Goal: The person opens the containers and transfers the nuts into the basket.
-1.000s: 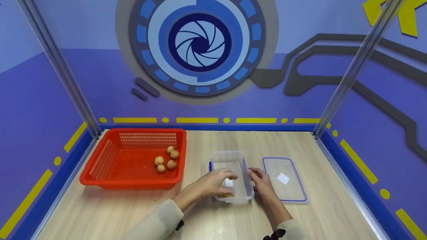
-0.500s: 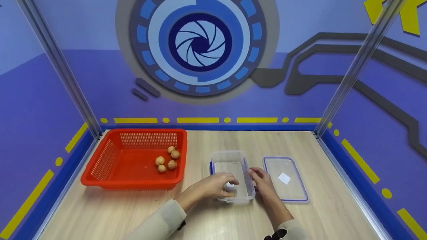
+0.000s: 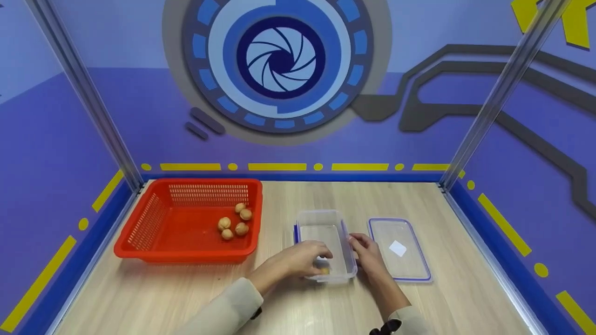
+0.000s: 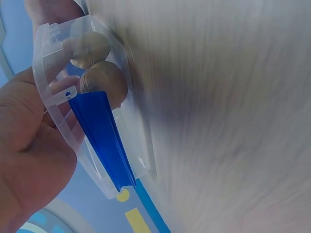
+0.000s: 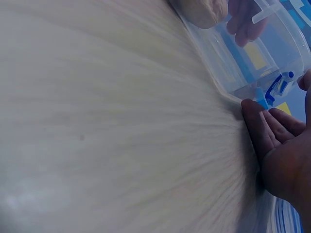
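A clear plastic food container (image 3: 342,260) with blue latches stands on the table. My left hand (image 3: 298,259) reaches over its left wall, with curved, spread fingers inside near the bottom. Through the wall, the left wrist view shows two walnuts (image 4: 109,80) close to those fingers; whether they touch is unclear. One walnut (image 5: 206,9) and the left fingertips, apart from it, show through the plastic in the right wrist view. My right hand (image 3: 368,256) holds the container's right side at a latch (image 5: 278,90), thumb near the rim and fingers low against the outside.
A red plastic basket (image 3: 186,253) stands at the left with several walnuts (image 3: 241,228) in its right part. The container's clear lid (image 3: 405,267), blue-edged with a white label, lies flat right of the right hand. Blue panels (image 3: 298,153) and metal posts enclose the table.
My left hand has sunk slightly deeper into the container, and its thumb and fingers have come closer together. The right hand keeps its place at the container's side.
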{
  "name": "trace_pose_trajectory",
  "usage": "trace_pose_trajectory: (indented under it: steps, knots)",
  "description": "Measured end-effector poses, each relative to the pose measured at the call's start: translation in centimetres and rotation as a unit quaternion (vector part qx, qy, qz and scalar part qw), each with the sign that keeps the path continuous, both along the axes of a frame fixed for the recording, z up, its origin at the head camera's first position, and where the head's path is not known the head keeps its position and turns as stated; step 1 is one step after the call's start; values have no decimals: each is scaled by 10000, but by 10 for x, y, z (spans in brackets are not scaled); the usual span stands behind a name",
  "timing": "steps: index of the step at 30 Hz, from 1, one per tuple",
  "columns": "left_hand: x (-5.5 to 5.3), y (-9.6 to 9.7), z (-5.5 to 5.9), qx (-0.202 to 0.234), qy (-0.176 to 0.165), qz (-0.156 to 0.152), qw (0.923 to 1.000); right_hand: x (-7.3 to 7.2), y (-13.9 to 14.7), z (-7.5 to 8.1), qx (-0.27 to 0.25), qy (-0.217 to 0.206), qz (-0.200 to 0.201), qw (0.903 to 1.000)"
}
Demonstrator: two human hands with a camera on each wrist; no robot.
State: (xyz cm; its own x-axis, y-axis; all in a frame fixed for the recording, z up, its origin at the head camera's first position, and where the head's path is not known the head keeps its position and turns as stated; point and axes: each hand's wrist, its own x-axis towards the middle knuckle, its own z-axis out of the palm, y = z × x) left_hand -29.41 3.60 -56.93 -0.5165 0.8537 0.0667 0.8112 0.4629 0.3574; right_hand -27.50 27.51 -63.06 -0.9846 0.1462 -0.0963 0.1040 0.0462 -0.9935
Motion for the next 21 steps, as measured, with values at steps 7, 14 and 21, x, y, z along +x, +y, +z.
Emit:
trace_pose_trajectory:
  steps: [7,14,21]
  knots:
    - [1,2,1,-194,-21,91,9998,2,0,2,-25,-61,77,9999]
    - [2,4,0,-353,45,194,9992,1,1,-1,50,-70,95,9999]
    - [2,7,1,-382,145,235,9989,2,1,1,45,-36,80,10000]
